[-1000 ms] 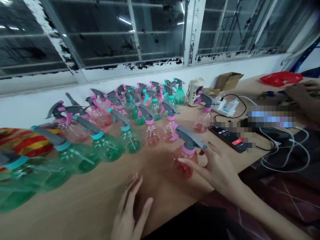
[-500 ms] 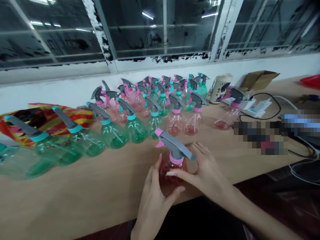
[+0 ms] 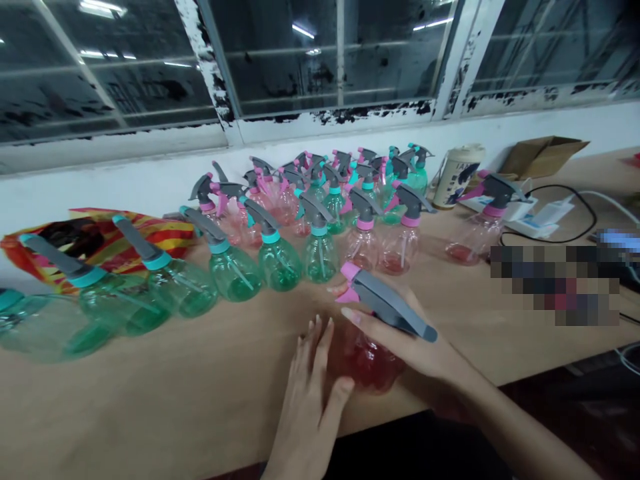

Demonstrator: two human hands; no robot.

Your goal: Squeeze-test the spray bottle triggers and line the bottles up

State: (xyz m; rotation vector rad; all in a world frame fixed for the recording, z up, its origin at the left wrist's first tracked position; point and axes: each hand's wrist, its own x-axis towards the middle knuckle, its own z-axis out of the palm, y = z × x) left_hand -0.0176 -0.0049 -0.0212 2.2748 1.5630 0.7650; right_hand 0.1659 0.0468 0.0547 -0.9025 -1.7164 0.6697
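Note:
Close in front of me is a pink spray bottle (image 3: 374, 363) with a grey trigger head and red liquid inside. My right hand (image 3: 415, 340) is closed round its neck, just under the spray head, with thumb and fingers on opposite sides. To the left of the bottle, my left hand (image 3: 313, 390) has its fingers stretched out and holds nothing; its thumb tip comes near the bottle's side. Beyond my hands, a green spray bottle (image 3: 320, 257) and a pink spray bottle (image 3: 400, 250) stand in a row with several others.
More spray bottles crowd by the wall. A red-and-yellow bag (image 3: 135, 227) lies behind the green bottles at left. At right stand a lone pink spray bottle (image 3: 473, 237), a printed canister (image 3: 457, 177), an open cardboard box (image 3: 543, 157) and a white power strip (image 3: 530, 220) with cables.
My right hand has shifted from the bottle's body up to its neck. My left hand has come off the bottle and opened. The bottle leans more to the right in view.

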